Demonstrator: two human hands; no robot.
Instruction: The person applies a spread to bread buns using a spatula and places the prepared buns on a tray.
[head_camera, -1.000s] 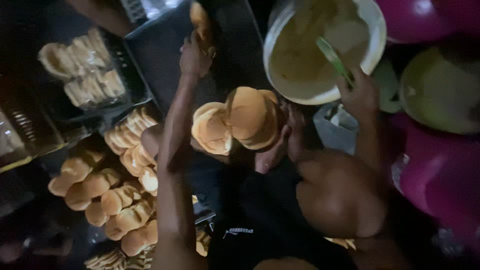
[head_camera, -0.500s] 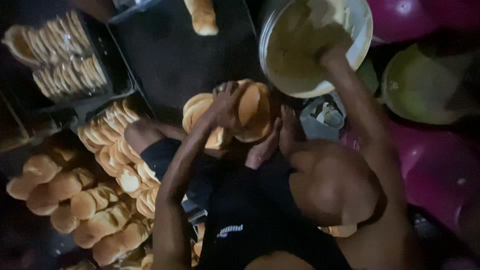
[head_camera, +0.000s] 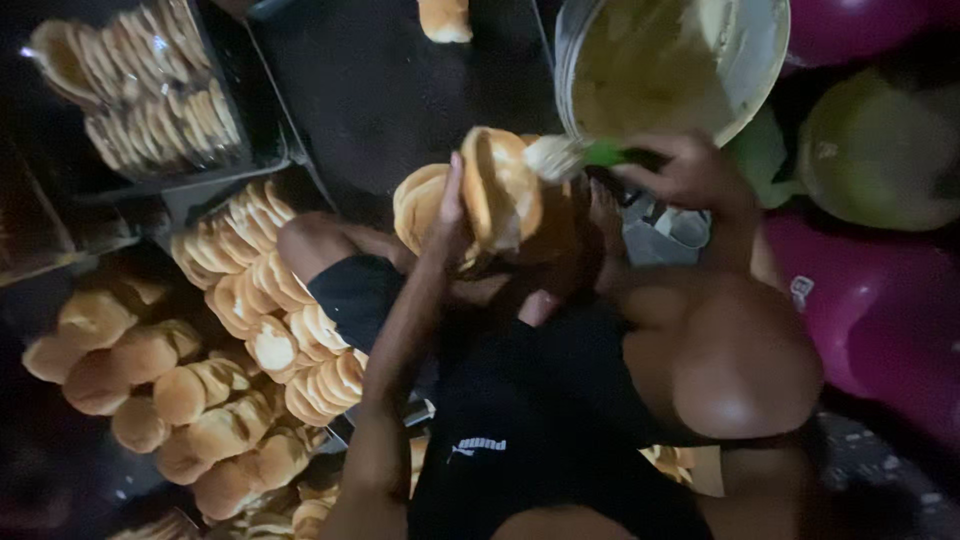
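Heaps of pale round bread buns (head_camera: 200, 390) crowd the left. The left hand (head_camera: 452, 215), fingers curled, holds up 1 split golden bun (head_camera: 498, 185). The right hand (head_camera: 690, 170), closed around a green-handled spreader (head_camera: 575, 155), meets it below a cream-filled metal bowl (head_camera: 670, 60). Spreading seems underway; even coverage comes next.

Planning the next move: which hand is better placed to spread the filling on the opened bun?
Right. The right hand grips the green-handled spreader, its loaded tip at the bun; the left hand is busy holding it.
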